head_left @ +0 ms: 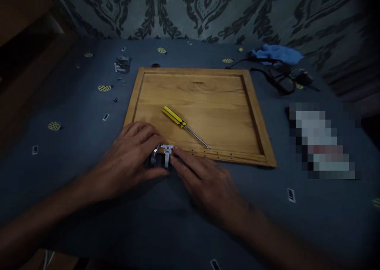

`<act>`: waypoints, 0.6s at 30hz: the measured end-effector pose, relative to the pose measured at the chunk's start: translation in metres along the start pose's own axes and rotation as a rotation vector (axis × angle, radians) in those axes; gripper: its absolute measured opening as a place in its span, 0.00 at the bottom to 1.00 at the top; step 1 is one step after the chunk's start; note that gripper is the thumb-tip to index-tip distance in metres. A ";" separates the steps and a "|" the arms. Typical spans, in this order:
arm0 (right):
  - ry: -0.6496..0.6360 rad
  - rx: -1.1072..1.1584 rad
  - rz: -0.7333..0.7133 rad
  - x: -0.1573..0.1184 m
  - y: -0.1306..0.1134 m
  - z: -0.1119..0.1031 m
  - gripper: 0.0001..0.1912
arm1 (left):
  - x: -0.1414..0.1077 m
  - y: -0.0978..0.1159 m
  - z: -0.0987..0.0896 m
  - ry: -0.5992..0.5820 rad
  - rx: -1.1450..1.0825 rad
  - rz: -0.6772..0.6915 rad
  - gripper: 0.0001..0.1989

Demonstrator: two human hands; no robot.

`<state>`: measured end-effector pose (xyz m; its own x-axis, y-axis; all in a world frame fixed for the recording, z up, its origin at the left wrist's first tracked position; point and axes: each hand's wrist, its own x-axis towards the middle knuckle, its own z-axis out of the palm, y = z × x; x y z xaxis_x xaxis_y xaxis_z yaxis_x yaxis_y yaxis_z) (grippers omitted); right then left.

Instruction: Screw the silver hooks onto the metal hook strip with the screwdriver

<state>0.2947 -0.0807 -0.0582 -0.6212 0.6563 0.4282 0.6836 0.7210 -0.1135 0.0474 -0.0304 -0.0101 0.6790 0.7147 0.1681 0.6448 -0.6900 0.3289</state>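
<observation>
While both forearms slant in from the near corners, the left hand bends around the left side of the metal hinge and the right hand, fingers outstretched, meets its right; I cannot tell whether either grip is clamped on it. The metal hinge sits between them at the near edge of the wooden panel, with the screwdriver lying beyond.

Screwdriver on board; hinge at its front edge, btwn my L hand & R hand; glasses nr back R corner of table.
</observation>
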 end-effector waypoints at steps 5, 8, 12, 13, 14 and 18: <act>-0.013 -0.005 0.003 0.001 -0.001 -0.002 0.21 | 0.001 0.002 0.002 -0.001 0.009 0.003 0.18; -0.006 -0.009 0.001 0.001 -0.002 -0.001 0.21 | 0.001 0.004 0.002 0.004 0.020 -0.002 0.16; -0.053 0.026 0.021 0.000 -0.001 0.000 0.23 | 0.001 0.005 0.002 0.004 0.009 -0.006 0.14; -0.059 0.026 0.019 0.000 -0.001 0.000 0.23 | 0.001 0.005 0.002 0.005 0.003 -0.005 0.14; -0.057 0.020 0.017 0.000 -0.001 0.000 0.23 | 0.001 0.004 0.002 0.006 -0.002 -0.004 0.14; -0.033 0.003 0.011 0.002 -0.002 0.000 0.23 | 0.001 0.003 0.002 0.011 -0.002 0.002 0.15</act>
<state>0.2918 -0.0808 -0.0569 -0.6260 0.6708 0.3976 0.6892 0.7145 -0.1203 0.0506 -0.0321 -0.0108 0.6762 0.7147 0.1791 0.6430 -0.6911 0.3300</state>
